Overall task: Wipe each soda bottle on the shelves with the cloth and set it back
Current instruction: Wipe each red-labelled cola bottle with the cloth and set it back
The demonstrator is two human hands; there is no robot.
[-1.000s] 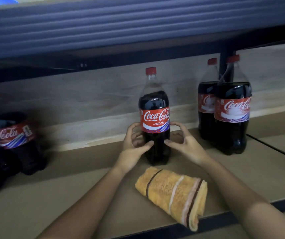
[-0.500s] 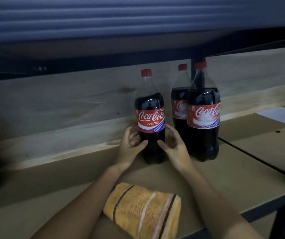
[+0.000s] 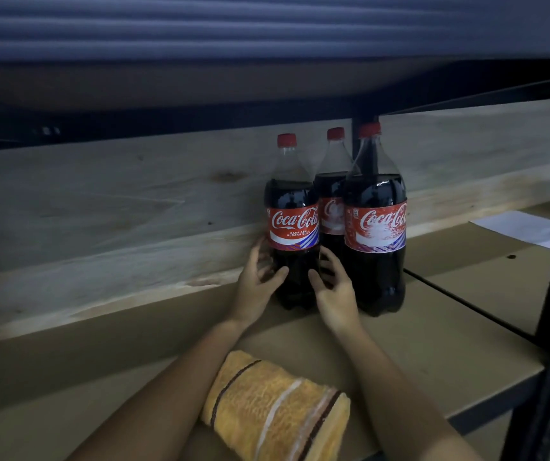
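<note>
Dim shelf (image 3: 433, 344), both hands' grip clasping upright soda bottle (image 3: 291, 227), cloth (image 3: 277, 407) nearer.

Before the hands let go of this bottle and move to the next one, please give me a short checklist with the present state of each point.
1. Held bottle upright on the shelf: ok.
2. Left hand and right hand both on its lower part: ok.
3. Gap to the front bottle on the right: cannot tell, they look very close.
4. Back bottle upright: ok.
5. Cloth within reach, folded on the shelf between the forearms: ok.
6. Held bottle wiped clean: cannot tell.
</note>
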